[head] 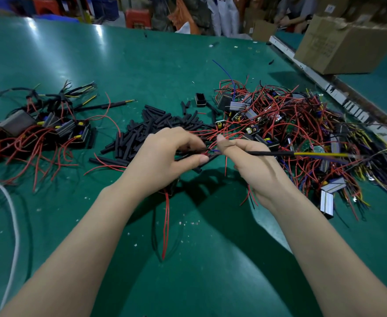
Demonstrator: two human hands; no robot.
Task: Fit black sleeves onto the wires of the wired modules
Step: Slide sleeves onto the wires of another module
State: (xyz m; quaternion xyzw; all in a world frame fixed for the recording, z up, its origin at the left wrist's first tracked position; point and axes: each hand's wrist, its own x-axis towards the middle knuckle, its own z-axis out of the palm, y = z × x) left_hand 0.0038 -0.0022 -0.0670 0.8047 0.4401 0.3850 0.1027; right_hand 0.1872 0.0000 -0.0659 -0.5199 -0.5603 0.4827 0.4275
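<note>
The sleeve [270,153] lay crosswise, pointing toward the desk's [142,65] right edge. The right hand [252,161] pinched it; the left hand [172,154] gripped the wires [210,151].

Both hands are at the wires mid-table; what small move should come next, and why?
Probably slide the black sleeve further along the wires toward the left hand. The right hand pinches it, and bare yellow wire sticks out beyond its end, so it looks only partly seated.

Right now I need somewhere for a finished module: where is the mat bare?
Bare green mat lies beyond the loose black sleeves, and more between the forearms near you. Crowded: the sleeved modules at left and the unsleeved tangle at right.
</note>
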